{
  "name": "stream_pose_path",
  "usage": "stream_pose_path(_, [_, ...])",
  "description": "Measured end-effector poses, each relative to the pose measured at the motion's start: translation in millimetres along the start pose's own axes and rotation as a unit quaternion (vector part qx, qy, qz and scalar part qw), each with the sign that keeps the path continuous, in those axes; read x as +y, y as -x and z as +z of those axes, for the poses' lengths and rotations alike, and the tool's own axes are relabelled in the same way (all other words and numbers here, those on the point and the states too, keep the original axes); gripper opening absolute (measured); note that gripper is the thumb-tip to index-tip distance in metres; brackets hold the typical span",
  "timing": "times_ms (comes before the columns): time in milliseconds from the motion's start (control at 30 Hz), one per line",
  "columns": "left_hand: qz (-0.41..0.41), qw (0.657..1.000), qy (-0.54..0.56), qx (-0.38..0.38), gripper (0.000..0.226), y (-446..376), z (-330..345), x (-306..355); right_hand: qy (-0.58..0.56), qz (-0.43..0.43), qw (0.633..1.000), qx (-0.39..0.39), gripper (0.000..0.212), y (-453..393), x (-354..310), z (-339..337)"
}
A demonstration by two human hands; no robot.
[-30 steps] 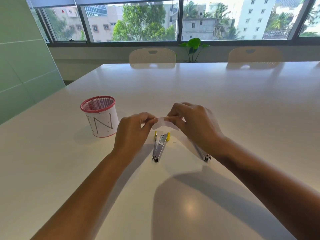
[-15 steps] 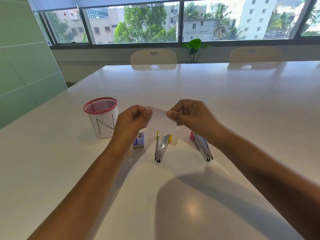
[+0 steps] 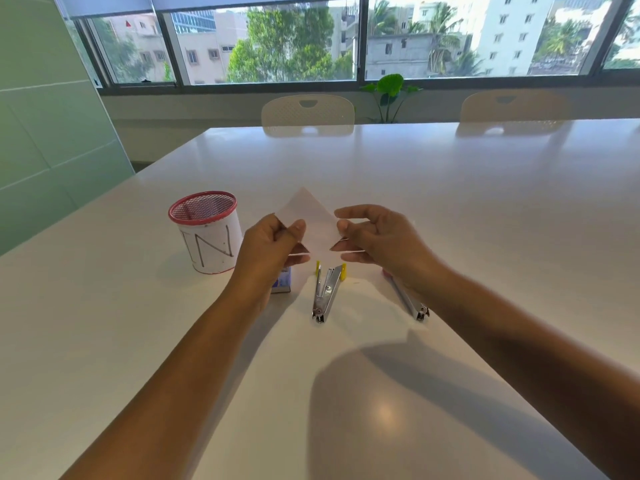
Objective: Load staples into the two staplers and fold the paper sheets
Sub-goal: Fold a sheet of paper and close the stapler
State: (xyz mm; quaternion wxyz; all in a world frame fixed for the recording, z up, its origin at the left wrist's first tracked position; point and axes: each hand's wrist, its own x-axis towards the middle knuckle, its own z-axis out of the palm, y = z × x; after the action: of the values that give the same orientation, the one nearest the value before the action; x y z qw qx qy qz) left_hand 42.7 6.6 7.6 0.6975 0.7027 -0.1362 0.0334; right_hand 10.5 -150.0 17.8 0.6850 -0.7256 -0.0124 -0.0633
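Observation:
A small white paper sheet [image 3: 308, 220] hangs above the table, turned so one corner points up. My left hand [image 3: 272, 247] pinches its left corner between thumb and fingers. My right hand [image 3: 377, 240] pinches its right edge, index finger lifted off. Below the paper a yellow-ended metal stapler [image 3: 325, 292] lies open on the white table [image 3: 450, 202]. A second stapler with a red end [image 3: 412, 304] lies to the right, partly hidden under my right wrist. A small blue-and-white staple box [image 3: 282, 284] peeks out beneath my left hand.
A red mesh pen holder [image 3: 207, 237] wrapped in white paper stands left of my left hand. Two pale chairs [image 3: 308, 112] and a potted plant [image 3: 389, 91] are at the table's far side, under the windows.
Both hands have lifted the paper higher above the staplers and turned it from a flat rectangle to a diamond. The staplers and box have not moved.

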Motion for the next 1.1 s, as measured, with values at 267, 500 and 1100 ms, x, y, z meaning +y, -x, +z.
stream_pose_path(267, [-0.009,0.993,-0.051,0.101,0.017,-4,-6,-1,0.474,-0.128,0.869,-0.065,0.041,36,20,16])
stream_pose_path(500, [-0.006,0.988,-0.106,0.109,0.016,-3,-7,-3,0.473,-0.067,0.873,-0.103,0.047,39,25,22])
stream_pose_path(1100, [-0.003,0.981,-0.141,0.136,0.024,-7,-13,-3,0.458,-0.023,0.886,0.071,0.014,21,31,2])
